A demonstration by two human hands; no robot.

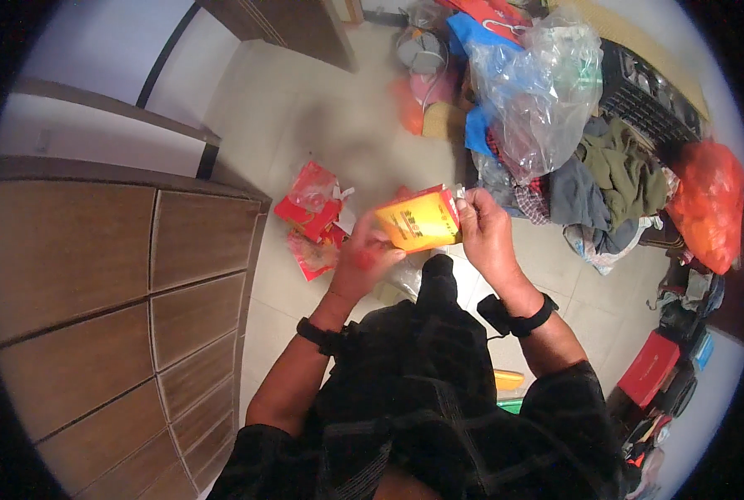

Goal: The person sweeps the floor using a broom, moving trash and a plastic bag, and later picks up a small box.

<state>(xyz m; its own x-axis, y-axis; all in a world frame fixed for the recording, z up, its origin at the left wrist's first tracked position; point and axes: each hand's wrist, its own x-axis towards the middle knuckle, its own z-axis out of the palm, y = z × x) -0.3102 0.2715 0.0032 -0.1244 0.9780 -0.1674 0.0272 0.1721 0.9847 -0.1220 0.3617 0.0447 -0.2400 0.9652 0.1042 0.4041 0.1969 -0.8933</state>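
Between my two hands is a flat yellow paper packet [419, 222] with red edges and dark printing on its face. My left hand [366, 257] grips its lower left corner, the thumb lying over the front. At the upper right corner, the fingers of my right hand [483, 225] pinch the packet's edge beside a small whitish piece. Just beyond my left hand, red paper packages [309, 202] with clear plastic lie on the tiled floor. Part of that pile is hidden behind my left hand.
Brown wooden cabinet doors [72, 250] stand at the left. Clothes [622, 179], a large clear plastic bag [538, 92] and an orange-red bag [709, 204] are heaped at the right. A red box [648, 368] sits farther down that side. An open door [297, 29] is at the top.
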